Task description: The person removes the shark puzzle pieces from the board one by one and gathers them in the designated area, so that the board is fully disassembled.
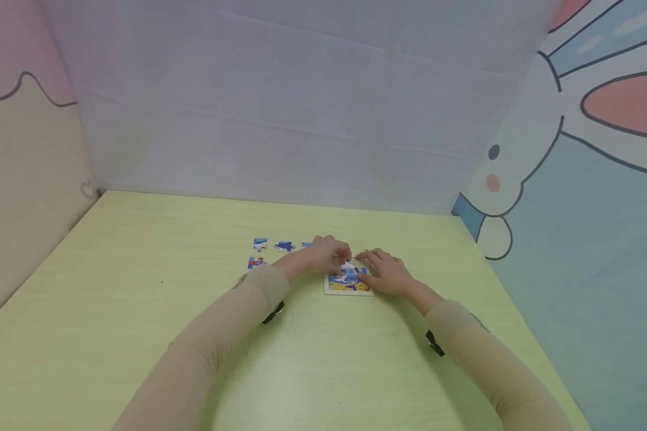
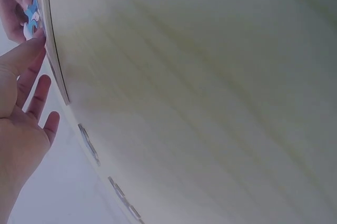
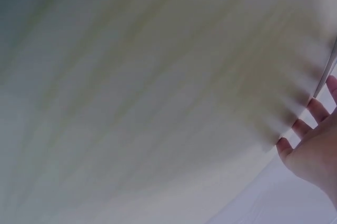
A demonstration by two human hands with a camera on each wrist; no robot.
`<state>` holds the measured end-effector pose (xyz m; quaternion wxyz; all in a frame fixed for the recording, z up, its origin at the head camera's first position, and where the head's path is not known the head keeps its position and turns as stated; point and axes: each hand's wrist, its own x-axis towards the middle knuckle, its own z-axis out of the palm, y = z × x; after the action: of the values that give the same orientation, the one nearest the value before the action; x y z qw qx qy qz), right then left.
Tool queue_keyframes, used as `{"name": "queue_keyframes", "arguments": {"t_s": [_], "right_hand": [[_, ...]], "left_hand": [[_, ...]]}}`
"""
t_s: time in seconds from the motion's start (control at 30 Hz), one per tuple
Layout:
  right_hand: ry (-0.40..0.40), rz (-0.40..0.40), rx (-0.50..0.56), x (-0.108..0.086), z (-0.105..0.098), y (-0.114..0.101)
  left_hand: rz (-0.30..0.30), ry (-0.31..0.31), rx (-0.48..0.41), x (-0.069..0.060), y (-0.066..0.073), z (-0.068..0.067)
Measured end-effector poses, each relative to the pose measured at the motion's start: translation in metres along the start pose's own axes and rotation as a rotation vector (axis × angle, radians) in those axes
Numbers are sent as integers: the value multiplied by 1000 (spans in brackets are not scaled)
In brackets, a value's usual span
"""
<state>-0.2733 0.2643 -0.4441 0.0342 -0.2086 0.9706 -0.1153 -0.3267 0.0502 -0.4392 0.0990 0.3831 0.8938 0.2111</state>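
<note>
A square jigsaw tray (image 1: 348,293) lies on the table with a partly filled sea-animal picture in it. My left hand (image 1: 327,254) is over its upper left part, thumb and forefinger pinching a white-and-blue puzzle piece (image 1: 347,265). In the left wrist view, the left hand (image 2: 23,97) meets the tray's edge (image 2: 55,66) with its other fingers spread. Along the tray's right side is my right hand (image 1: 390,274), its fingers extended and thumb reaching over the picture. Its fingertips touch the tabletop in the right wrist view, where the right hand (image 3: 316,147) is partly cut off.
Loose jigsaw pieces lie left of the tray: a white-and-blue piece (image 1: 260,244), a dark blue piece (image 1: 284,246) and a red-and-blue piece (image 1: 256,262). Another blue piece (image 1: 306,244) shows partly behind the left hand. The pale yellow table (image 1: 323,359) meets walls at the back and sides.
</note>
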Motion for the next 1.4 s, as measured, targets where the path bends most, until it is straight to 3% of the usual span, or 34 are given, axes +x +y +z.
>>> {"name": "queue_keyframes", "arguments": {"t_s": [0.47,0.83,1.4], "right_hand": [[-44,15,-46,2,0,-1],[-41,4,-43,0,-3,-3],[-48,23,-51,2,-1,-3]], "left_hand": [[28,24,83,1,-1,-3],[69,74,86,-7,-9,-18],[88,58,25,-38,-23,-50]]}}
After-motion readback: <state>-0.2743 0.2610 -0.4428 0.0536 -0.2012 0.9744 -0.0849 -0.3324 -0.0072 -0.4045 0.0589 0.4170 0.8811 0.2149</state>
